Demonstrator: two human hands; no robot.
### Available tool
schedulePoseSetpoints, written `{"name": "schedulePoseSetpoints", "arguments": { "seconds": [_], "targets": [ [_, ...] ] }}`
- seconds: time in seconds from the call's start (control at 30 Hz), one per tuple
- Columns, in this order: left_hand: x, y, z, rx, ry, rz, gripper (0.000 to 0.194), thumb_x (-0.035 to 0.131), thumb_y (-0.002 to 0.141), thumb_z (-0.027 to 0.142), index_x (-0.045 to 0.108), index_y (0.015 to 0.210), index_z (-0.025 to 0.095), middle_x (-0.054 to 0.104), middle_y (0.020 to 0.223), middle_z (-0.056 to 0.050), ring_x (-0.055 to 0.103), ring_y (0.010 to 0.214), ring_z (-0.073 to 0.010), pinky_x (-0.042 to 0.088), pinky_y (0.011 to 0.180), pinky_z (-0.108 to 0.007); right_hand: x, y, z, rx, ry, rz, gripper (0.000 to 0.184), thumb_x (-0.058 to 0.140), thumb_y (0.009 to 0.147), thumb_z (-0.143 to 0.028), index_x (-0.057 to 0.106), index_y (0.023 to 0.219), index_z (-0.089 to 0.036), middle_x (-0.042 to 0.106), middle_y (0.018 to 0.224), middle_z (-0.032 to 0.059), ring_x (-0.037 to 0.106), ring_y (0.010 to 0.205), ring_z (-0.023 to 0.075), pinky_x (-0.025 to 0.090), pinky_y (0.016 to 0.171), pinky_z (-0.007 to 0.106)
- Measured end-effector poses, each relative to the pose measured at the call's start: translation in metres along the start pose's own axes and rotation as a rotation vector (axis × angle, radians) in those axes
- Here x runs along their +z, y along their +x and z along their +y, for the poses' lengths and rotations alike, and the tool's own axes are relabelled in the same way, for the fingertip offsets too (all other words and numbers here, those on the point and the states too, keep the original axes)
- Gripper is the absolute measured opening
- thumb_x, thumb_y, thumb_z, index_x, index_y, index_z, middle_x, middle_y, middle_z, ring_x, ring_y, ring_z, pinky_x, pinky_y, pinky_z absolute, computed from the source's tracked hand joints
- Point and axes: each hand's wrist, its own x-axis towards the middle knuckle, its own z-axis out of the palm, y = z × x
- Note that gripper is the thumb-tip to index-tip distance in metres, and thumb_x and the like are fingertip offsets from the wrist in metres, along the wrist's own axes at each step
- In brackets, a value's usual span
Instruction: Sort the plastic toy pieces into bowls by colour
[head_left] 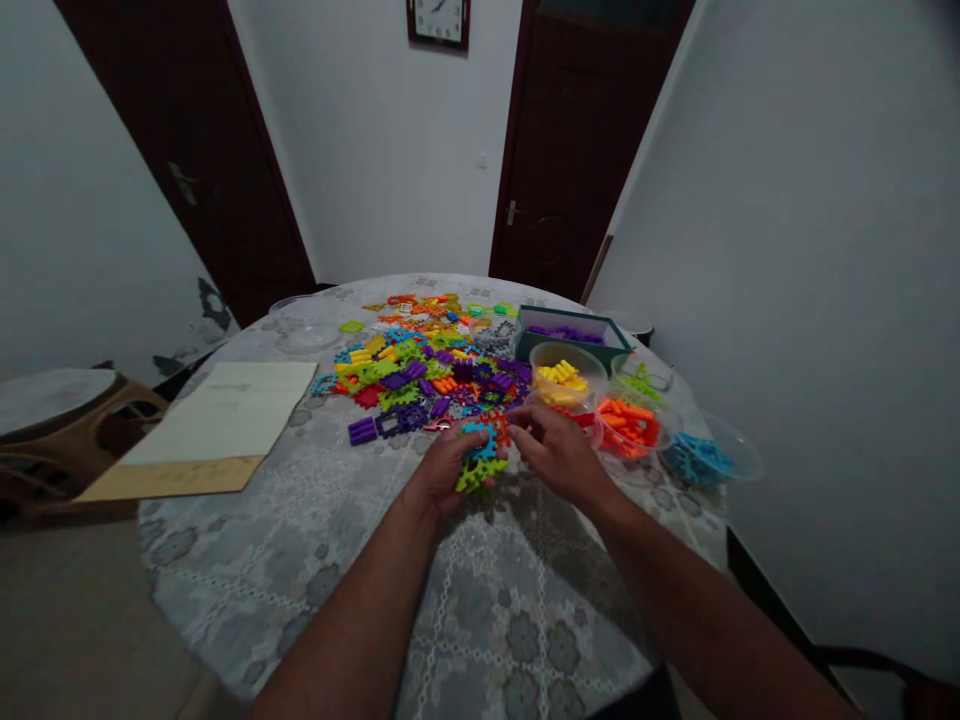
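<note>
My left hand [444, 465] is closed around a small cluster of plastic building pieces. In it I see a blue toothed piece [480, 442] and a lime-green toothed piece [480, 474]. An orange toothed piece [496, 428] stands at the top of the cluster, on its right side. My right hand [555, 448] has its fingers bent at the edge of this orange piece, pinching or touching it. Just beyond both hands spreads a heap of mixed coloured pieces [420, 370]. Whether the pieces in my hand are joined is too small to tell.
Clear tubs to the right hold yellow pieces [561, 380], orange-red pieces [628, 425] and blue pieces [697, 458]. Behind them stands a dark green box [525, 345] with purple pieces. Large paper sheets [217, 415] lie at the left on the patterned tablecloth [315, 590].
</note>
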Motion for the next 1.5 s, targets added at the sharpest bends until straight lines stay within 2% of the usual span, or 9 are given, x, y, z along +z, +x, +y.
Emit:
{"name": "schedulePoseSetpoints", "arguments": {
  "seconds": [0.17,0.27,0.37,0.57,0.7,0.9,1.07,1.23,1.5],
  "targets": [
    [0.002,-0.005,0.003,-0.051,0.013,-0.085,0.038,0.077,0.087,0.026,0.067,0.122,0.014,0.077,0.087,-0.012,0.074,0.067,-0.0229,0.059,0.045,-0.028,0.003,0.001,0.004,0.024,0.027,0.037,0.020,0.064,0.095,-0.030,0.072,0.111,-0.022,0.072,0.087,0.0008,0.066,0.076,0.0175,0.050,0.070,0.030],
    [0.001,-0.006,0.005,-0.068,-0.011,-0.070,0.038,0.077,0.087,0.026,0.067,0.121,0.012,0.077,0.084,-0.013,0.074,0.065,-0.0234,0.058,0.043,-0.028,0.004,-0.003,0.001,0.052,0.063,0.097,0.011,0.062,0.094,-0.030,0.069,0.099,-0.022,0.070,0.081,0.0000,0.065,0.070,0.0172,0.050,0.064,0.029],
    [-0.002,-0.005,0.008,-0.056,-0.082,-0.024,0.038,0.077,0.086,0.023,0.068,0.121,0.013,0.079,0.094,-0.015,0.076,0.071,-0.0242,0.057,0.044,-0.027,0.001,-0.014,0.000,0.091,0.157,0.204,0.014,0.059,0.097,-0.030,0.068,0.106,-0.024,0.070,0.083,0.0002,0.066,0.066,0.0174,0.051,0.059,0.029],
    [-0.002,0.001,0.011,-0.065,-0.190,0.095,0.030,0.074,0.085,0.018,0.068,0.114,0.013,0.078,0.110,-0.015,0.076,0.074,-0.0221,0.057,0.042,-0.026,-0.014,-0.037,0.015,-0.201,0.034,0.430,0.011,0.063,0.095,-0.019,0.069,0.101,-0.025,0.071,0.118,0.0074,0.068,0.114,0.0239,0.056,0.099,0.041],
    [-0.002,0.001,0.016,-0.108,-0.261,0.115,0.030,0.062,0.091,0.024,0.068,0.117,0.012,0.078,0.101,-0.015,0.076,0.072,-0.0250,0.058,0.041,-0.031,-0.025,-0.047,0.033,-0.246,-0.096,0.497,0.012,0.062,0.096,-0.018,0.070,0.102,-0.025,0.071,0.120,0.0087,0.067,0.116,0.0244,0.054,0.104,0.045],
    [-0.002,-0.001,0.021,-0.147,-0.330,0.120,0.044,0.050,0.088,0.023,0.065,0.125,0.006,0.075,0.088,-0.015,0.075,0.069,-0.0275,0.059,0.040,-0.035,-0.054,-0.055,0.067,-0.219,-0.273,0.599,0.010,0.064,0.094,-0.021,0.071,0.100,-0.023,0.074,0.115,0.0095,0.069,0.113,0.0256,0.055,0.103,0.047],
    [0.001,-0.002,0.020,-0.129,-0.275,0.096,0.038,0.053,0.092,0.019,0.066,0.125,0.008,0.076,0.098,-0.015,0.077,0.075,-0.0265,0.061,0.044,-0.033,-0.095,-0.053,0.095,-0.023,-0.310,0.780,0.017,0.063,0.091,-0.027,0.073,0.103,-0.021,0.076,0.111,0.0087,0.071,0.101,0.0241,0.058,0.095,0.043],
    [0.003,-0.004,0.019,-0.100,-0.237,0.017,0.036,0.058,0.097,0.021,0.067,0.130,0.012,0.076,0.109,-0.017,0.078,0.081,-0.0267,0.062,0.048,-0.031,-0.119,-0.043,0.113,0.043,-0.373,0.770,0.026,0.060,0.089,-0.029,0.074,0.109,-0.020,0.077,0.110,0.0098,0.071,0.097,0.0243,0.059,0.093,0.042],
    [0.002,-0.001,0.017,-0.056,-0.210,0.073,0.033,0.067,0.100,0.039,0.069,0.124,0.016,0.076,0.103,-0.011,0.078,0.078,-0.0227,0.059,0.044,-0.026,-0.119,-0.039,0.125,0.025,-0.454,0.570,0.027,0.050,0.084,-0.021,0.073,0.098,-0.019,0.075,0.119,0.0143,0.068,0.114,0.0283,0.052,0.108,0.050]
  ]
}}
